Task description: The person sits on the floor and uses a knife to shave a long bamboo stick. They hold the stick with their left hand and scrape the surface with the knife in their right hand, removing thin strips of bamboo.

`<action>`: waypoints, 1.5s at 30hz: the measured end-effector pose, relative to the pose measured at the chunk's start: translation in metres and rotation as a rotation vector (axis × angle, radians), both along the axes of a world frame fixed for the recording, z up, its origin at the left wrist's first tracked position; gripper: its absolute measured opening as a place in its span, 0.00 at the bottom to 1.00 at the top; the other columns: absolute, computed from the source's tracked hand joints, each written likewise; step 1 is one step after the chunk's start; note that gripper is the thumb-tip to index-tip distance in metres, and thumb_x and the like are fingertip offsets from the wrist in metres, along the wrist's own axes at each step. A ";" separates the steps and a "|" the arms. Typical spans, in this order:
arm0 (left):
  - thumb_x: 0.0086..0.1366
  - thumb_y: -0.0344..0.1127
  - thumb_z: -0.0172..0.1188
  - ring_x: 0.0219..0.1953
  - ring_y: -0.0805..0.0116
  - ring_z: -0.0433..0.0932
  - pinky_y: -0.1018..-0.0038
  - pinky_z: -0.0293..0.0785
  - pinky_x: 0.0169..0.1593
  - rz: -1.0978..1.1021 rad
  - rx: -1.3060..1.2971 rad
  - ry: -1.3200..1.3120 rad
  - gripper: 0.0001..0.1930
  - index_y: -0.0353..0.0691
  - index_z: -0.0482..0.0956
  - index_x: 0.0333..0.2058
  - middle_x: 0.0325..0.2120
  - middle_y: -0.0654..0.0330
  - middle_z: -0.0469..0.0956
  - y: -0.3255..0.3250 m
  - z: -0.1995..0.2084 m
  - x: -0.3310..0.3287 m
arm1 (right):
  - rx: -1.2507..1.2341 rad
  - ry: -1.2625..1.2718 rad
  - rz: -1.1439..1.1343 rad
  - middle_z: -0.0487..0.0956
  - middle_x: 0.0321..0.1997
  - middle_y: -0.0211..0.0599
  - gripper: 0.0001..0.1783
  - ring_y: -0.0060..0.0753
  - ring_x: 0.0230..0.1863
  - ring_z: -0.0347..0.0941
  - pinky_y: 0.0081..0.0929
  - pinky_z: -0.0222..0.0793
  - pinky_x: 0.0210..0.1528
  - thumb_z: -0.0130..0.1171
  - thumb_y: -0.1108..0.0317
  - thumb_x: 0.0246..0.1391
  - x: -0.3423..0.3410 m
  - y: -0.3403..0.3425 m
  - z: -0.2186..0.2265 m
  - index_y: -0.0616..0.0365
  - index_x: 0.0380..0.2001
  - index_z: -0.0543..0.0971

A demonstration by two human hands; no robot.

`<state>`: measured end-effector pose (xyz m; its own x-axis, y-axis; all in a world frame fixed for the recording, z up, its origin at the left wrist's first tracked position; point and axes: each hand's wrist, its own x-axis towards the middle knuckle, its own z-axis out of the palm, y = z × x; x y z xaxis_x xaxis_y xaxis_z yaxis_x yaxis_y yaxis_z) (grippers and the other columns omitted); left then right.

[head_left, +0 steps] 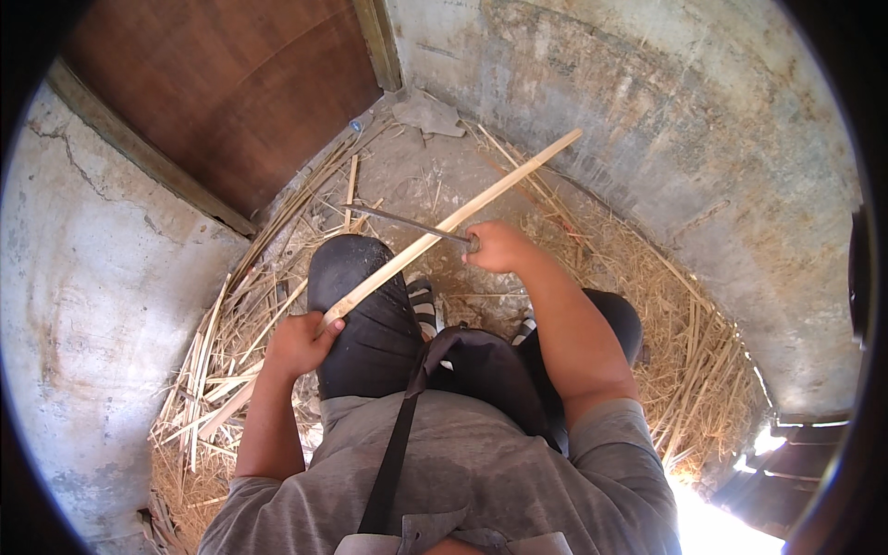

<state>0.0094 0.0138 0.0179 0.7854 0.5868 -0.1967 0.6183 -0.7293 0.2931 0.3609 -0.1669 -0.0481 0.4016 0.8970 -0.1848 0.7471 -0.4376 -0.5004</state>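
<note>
A long, pale strip of split wood or bamboo [504, 184] slants from my left knee up to the far right. Its near end is gripped by my left hand [301, 342], closed beside the left thigh, with the thumb along the strip. My right hand [499, 248] is wrapped round the handle of a knife [407, 220] with a long, thin, dark blade. The blade points left and crosses the strip about midway along it. Whether the edge bites into the wood cannot be made out. The tip reaches beyond the strip, over the floor past my left knee.
Split strips [208, 370] lie piled at the left, with thin shavings [684, 361] heaped at the right. Concrete walls [647, 120] close in on both sides. A brown door panel [222, 83] stands at the far left, near a flat stone [428, 117]. A black bag [481, 370] rests across my lap.
</note>
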 end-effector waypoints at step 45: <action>0.70 0.60 0.57 0.30 0.51 0.79 0.58 0.72 0.39 0.033 -0.229 0.096 0.29 0.33 0.81 0.31 0.24 0.46 0.79 0.020 0.006 0.003 | 0.030 -0.030 0.089 0.83 0.44 0.52 0.24 0.56 0.49 0.80 0.47 0.75 0.52 0.69 0.55 0.48 -0.024 0.009 0.003 0.56 0.46 0.83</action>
<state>0.0128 0.0339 0.0234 0.7381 0.5433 -0.4002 0.6735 -0.6296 0.3874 0.3370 -0.1584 -0.0453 0.3252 0.9342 -0.1463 0.7971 -0.3541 -0.4892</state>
